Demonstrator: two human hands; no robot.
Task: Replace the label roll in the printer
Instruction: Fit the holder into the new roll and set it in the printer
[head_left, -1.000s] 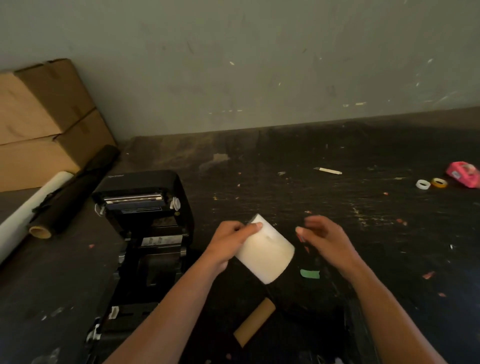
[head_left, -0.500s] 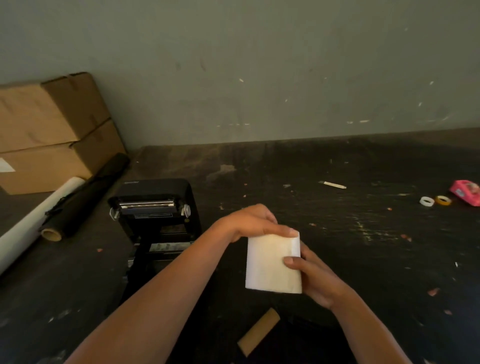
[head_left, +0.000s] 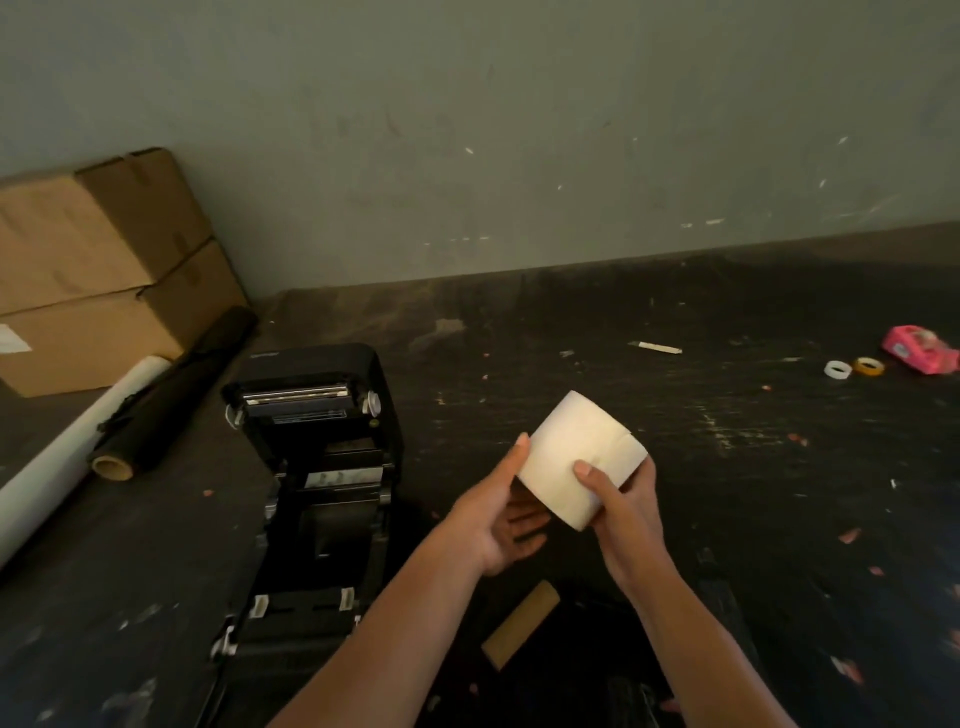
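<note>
A brown core (head_left: 521, 630) lay on the dark table (head_left: 727, 467) nearest the person, below and between the two wrists. Above it, both hands held the white roll (head_left: 579, 460) off the table: the left hand (head_left: 498, 514) cupped it from beneath, thumb up along its left end, while the right hand (head_left: 621, 501) gripped its near right side, thumb pressed on the paper. Left of the hands stood the black printer (head_left: 317, 457), lid open, its roll bay dark and hard to read. Farther left lay two long rolls (head_left: 130, 415) before stacked boxes (head_left: 98, 265). Far right of the hands sat two small rings (head_left: 852, 368) and a pink object (head_left: 922, 349).
</note>
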